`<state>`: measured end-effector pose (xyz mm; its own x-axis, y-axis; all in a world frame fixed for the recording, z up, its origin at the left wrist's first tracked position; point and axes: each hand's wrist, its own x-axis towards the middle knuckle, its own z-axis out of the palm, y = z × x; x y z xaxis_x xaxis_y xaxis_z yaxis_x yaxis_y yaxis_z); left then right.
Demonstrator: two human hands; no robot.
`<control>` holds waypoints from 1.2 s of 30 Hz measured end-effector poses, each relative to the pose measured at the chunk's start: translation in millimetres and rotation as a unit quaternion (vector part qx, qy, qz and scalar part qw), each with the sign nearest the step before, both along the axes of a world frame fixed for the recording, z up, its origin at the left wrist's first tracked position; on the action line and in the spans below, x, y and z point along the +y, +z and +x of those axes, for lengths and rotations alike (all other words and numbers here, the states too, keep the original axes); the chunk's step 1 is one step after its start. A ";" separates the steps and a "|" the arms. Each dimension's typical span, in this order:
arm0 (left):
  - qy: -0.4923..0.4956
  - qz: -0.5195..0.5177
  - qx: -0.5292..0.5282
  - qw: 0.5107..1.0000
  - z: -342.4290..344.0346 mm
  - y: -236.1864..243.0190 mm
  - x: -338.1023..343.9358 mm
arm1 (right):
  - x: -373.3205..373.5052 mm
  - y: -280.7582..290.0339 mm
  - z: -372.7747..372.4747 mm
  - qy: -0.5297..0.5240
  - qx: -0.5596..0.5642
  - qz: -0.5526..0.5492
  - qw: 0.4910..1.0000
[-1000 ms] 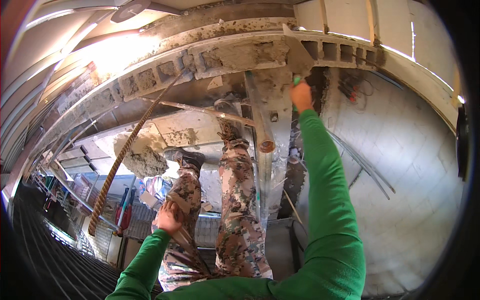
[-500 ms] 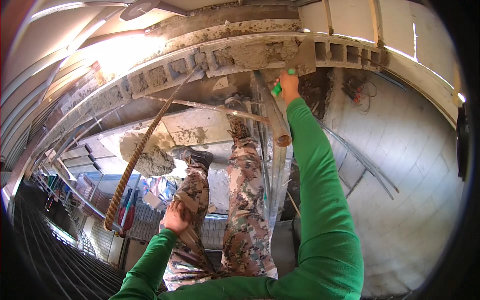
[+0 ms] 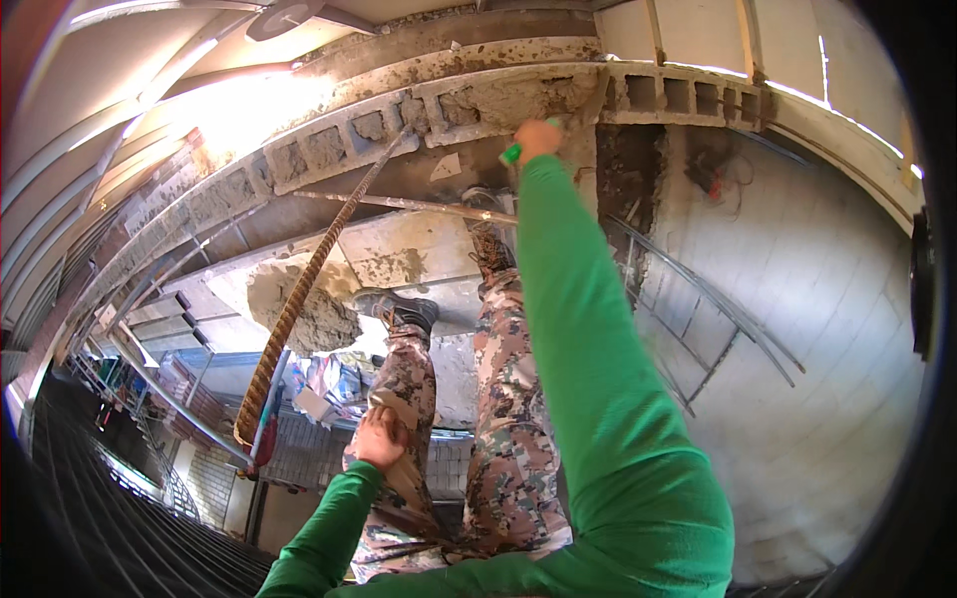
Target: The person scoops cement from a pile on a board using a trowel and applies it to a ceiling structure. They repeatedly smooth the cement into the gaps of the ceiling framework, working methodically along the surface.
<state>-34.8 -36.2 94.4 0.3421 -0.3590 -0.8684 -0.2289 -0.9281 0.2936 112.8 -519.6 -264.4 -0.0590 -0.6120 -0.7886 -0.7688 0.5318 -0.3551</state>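
Note:
My right hand (image 3: 538,139) is closed round the green handle (image 3: 510,154) of a trowel, whose end sticks out below the fist. Its blade lies over the top of a row of hollow concrete blocks (image 3: 674,97), though it blends into the grey there. Wet mortar (image 3: 518,104) covers the cells just beyond this hand. On my left knee, over the camouflage trousers (image 3: 414,384), rests my left hand (image 3: 381,439), fingers spread and holding nothing.
A rusty ribbed steel bar (image 3: 314,284) slants across on the left. Beside my left shoe (image 3: 399,310) a mortar heap (image 3: 299,304) sits on a board. Thin metal tubing (image 3: 723,304) lies at the right. Scaffold poles and a drop show at lower left.
My right hand has moved left along the block row with the trowel, and my forearm now covers the upright pole. The left hand stays on the knee.

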 end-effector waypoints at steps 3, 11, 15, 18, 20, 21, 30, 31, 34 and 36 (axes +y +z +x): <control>0.008 -0.012 -0.009 1.000 -3.6 4.1 -2.9 | 96.9 6.6 -0.3 0.090 0.062 -0.165 0.980; -0.020 0.003 -0.002 1.000 10.7 2.0 -9.0 | 268.0 12.7 16.4 -0.172 -0.132 0.031 0.976; -0.009 0.004 -0.014 1.000 4.5 5.3 -1.9 | 272.0 75.1 23.0 -0.251 -0.173 0.105 0.947; -0.002 0.005 -0.009 1.000 3.7 1.9 9.2 | 213.3 60.4 13.3 -0.182 -0.135 -0.035 0.973; -0.008 0.002 0.000 1.000 3.7 3.2 9.9 | 146.3 39.1 3.9 -0.098 -0.111 -0.138 0.979; -0.044 -0.034 0.008 0.998 18.9 -7.6 4.9 | 87.2 -34.0 -30.5 -0.122 -0.083 -0.161 0.976; 0.004 0.009 0.014 1.000 6.8 3.2 4.6 | 89.6 1.4 -40.1 0.251 0.018 -0.192 0.949; 0.003 0.003 0.007 1.000 5.7 3.1 6.4 | 96.3 6.2 -41.4 0.269 0.009 -0.177 0.947; -0.005 -0.004 0.002 1.000 4.0 1.7 10.2 | 106.1 14.5 -37.2 0.332 -0.003 -0.126 0.935; -0.014 0.004 0.020 1.000 9.8 1.9 5.6 | 114.0 19.2 -36.4 0.387 -0.018 -0.111 0.915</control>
<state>-25.0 -30.6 96.3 0.2975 -0.3616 -0.8836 -0.2436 -0.9236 0.2960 76.4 -405.6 -245.3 0.4838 -0.6046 -0.6328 -0.8703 -0.2563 -0.4206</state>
